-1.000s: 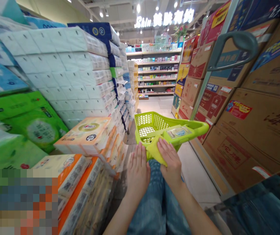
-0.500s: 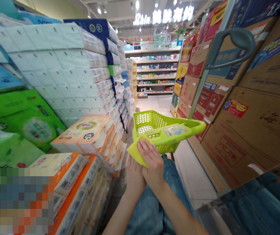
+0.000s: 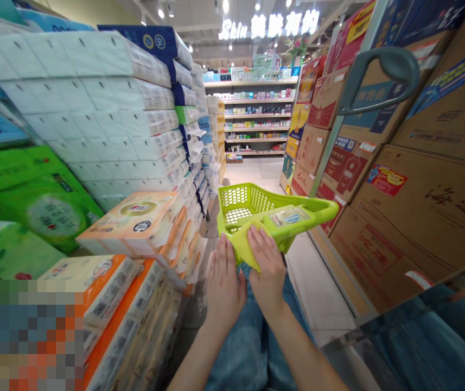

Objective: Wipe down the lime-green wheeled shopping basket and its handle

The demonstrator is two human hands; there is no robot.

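A lime-green shopping basket (image 3: 284, 229) was placed just ahead, toward one o'clock, its near rim within reach. A yellow cloth (image 3: 244, 247) was pressed to that rim beneath the right hand (image 3: 268, 266), its fingers laid flat and side by side, apparently for broad contact (any thumb pinch could not be told). The left hand (image 3: 224, 285) was set at the basket's eight o'clock corner, fingers nearly together, perhaps for steadying. Tissue packs (image 3: 132, 217) were stacked at nine o'clock, cartons (image 3: 419, 209) at three.
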